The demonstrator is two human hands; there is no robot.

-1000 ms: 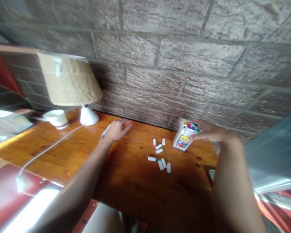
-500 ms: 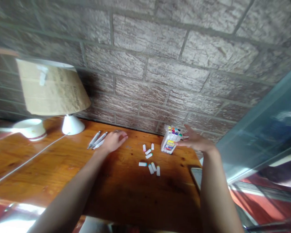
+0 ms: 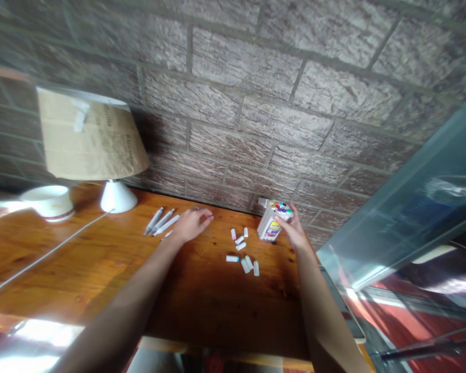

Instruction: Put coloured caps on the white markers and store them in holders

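Note:
My right hand (image 3: 294, 229) is closed round the right side of a clear case of markers (image 3: 267, 229), thumb on its front and fingers behind. Coloured marker ends show at the case's top, and its flap sticks out on the left. My left hand (image 3: 194, 224) hovers low over the table, fingers loosely bent and thumb apart, with nothing visible in it. Just left of it lie several white and grey markers (image 3: 166, 225). Between the hands, several small white marker caps (image 3: 232, 258) with coloured ends are scattered on the wood.
A lamp (image 3: 118, 198) with a paper shade and a white bowl-like cup (image 3: 50, 202) stand on the left of the wooden table (image 3: 217, 305). A white cord (image 3: 54, 251) crosses the tabletop. The brick wall (image 3: 225, 140) rises behind. A flat, tablet-like thing (image 3: 344, 305) lies under my right forearm.
My right hand has moved left from beside the marker case and closed round it. The left hand stays by the loose markers, and the view has shifted slightly.

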